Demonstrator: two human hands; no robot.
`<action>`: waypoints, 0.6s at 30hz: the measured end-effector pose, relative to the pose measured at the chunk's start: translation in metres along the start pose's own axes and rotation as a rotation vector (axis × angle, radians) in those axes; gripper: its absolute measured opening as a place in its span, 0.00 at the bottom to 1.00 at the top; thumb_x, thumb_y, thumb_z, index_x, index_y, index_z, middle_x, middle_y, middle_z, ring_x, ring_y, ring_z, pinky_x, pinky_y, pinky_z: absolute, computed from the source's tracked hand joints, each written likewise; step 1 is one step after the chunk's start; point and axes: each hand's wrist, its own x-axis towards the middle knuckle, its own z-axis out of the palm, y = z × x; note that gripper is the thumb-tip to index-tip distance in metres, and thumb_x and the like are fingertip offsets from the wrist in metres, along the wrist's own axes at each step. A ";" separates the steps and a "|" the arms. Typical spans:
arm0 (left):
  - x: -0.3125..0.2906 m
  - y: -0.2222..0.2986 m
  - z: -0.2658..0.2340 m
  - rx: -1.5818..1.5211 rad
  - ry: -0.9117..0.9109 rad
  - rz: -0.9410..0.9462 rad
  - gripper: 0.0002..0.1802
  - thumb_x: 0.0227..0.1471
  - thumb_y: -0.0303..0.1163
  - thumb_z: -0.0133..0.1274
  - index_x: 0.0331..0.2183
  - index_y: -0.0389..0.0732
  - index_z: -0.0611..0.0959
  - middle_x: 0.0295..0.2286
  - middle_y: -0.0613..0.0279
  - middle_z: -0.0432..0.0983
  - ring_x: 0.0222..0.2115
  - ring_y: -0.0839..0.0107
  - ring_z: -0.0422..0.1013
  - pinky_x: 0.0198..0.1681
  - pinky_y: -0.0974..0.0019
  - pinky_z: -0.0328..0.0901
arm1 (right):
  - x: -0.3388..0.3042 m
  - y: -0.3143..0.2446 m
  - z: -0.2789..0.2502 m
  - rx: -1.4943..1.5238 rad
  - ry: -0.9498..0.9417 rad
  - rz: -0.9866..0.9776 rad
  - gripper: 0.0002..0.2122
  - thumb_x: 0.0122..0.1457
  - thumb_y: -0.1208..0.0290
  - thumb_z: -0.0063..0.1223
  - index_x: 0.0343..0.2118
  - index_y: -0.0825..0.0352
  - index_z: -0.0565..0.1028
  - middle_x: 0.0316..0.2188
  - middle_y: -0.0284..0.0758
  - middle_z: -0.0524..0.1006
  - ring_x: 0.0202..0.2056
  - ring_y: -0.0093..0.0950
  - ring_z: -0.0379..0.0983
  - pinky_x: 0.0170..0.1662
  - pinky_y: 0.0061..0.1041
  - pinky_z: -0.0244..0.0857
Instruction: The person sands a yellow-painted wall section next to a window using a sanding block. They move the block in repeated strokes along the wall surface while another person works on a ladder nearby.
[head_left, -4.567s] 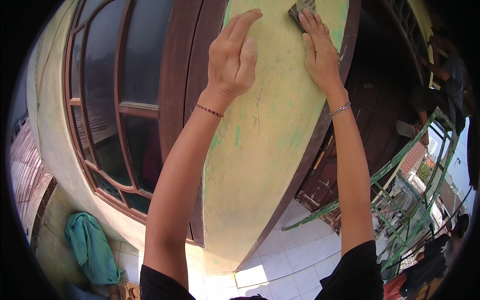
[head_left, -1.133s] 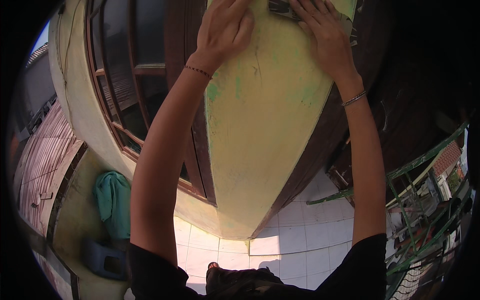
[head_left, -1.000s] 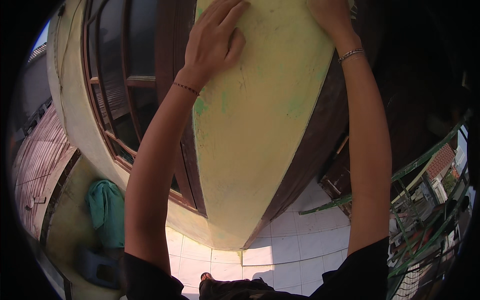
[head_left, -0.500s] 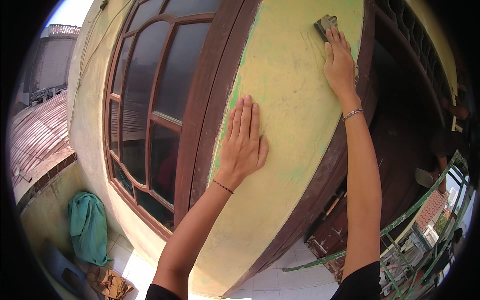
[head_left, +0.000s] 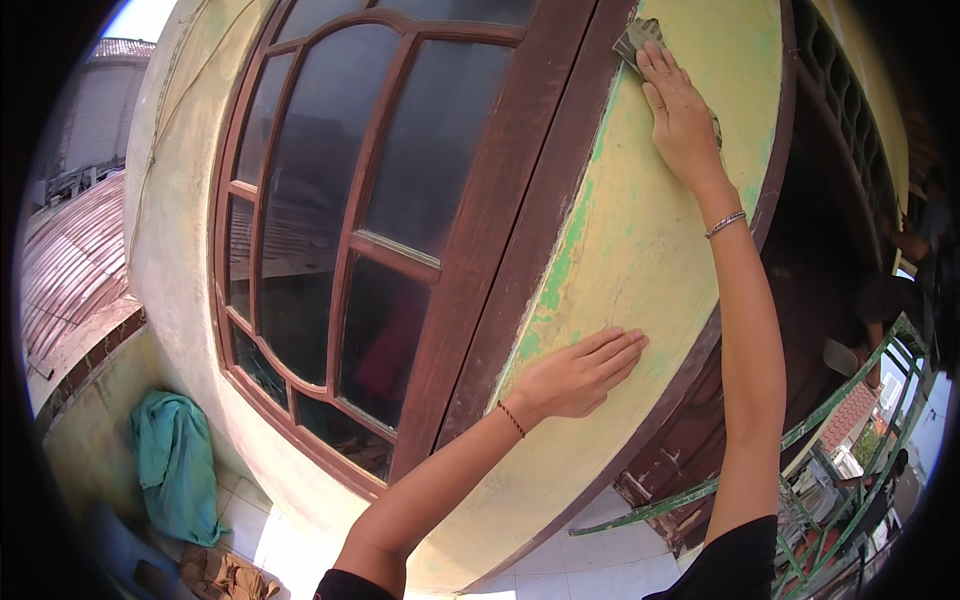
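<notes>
A yellow wall panel (head_left: 655,270) with green paint showing through in patches stands before me, between a brown window frame and a dark opening. High on it, my right hand (head_left: 685,120) presses a sheet of sandpaper (head_left: 637,42) flat to the surface. One end of the sheet sticks out past the fingertips, beside the panel's left edge; the palm hides its middle. Lower down, my left hand (head_left: 580,375) lies on the wall with fingers stretched to the right, holding nothing.
A brown-framed window (head_left: 400,260) fills the left. Below it are a green cloth bundle (head_left: 175,465), brown cloth (head_left: 225,575) and a blue plastic thing (head_left: 120,545). At right, green metal scaffolding (head_left: 650,513) stands by the opening, with another person's leg (head_left: 872,340) above it.
My right hand and the sandpaper have moved left across the panel, to its edge by the window frame. My left hand has slid lower and turned its fingers rightward. The view has shifted.
</notes>
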 end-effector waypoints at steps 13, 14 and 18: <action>-0.022 -0.009 -0.013 0.085 -0.155 -0.011 0.36 0.53 0.41 0.52 0.60 0.34 0.69 0.66 0.50 0.59 0.68 0.60 0.53 0.74 0.54 0.46 | -0.016 -0.065 0.019 -0.077 -0.008 0.150 0.23 0.67 0.72 0.49 0.66 0.59 0.69 0.67 0.34 0.67 0.69 0.37 0.58 0.70 0.38 0.57; -0.026 -0.011 -0.014 0.079 -0.158 -0.012 0.36 0.53 0.42 0.52 0.60 0.35 0.69 0.66 0.50 0.58 0.68 0.60 0.53 0.74 0.54 0.45 | -0.030 -0.079 0.022 -0.075 -0.013 0.152 0.23 0.67 0.72 0.49 0.66 0.59 0.69 0.67 0.34 0.67 0.69 0.37 0.59 0.70 0.38 0.58; -0.022 -0.013 -0.016 0.110 -0.131 -0.032 0.35 0.53 0.43 0.53 0.59 0.36 0.70 0.66 0.50 0.58 0.69 0.59 0.52 0.74 0.54 0.45 | -0.087 -0.114 0.018 -0.099 -0.105 0.039 0.21 0.70 0.70 0.44 0.66 0.62 0.68 0.66 0.36 0.68 0.68 0.39 0.59 0.69 0.37 0.59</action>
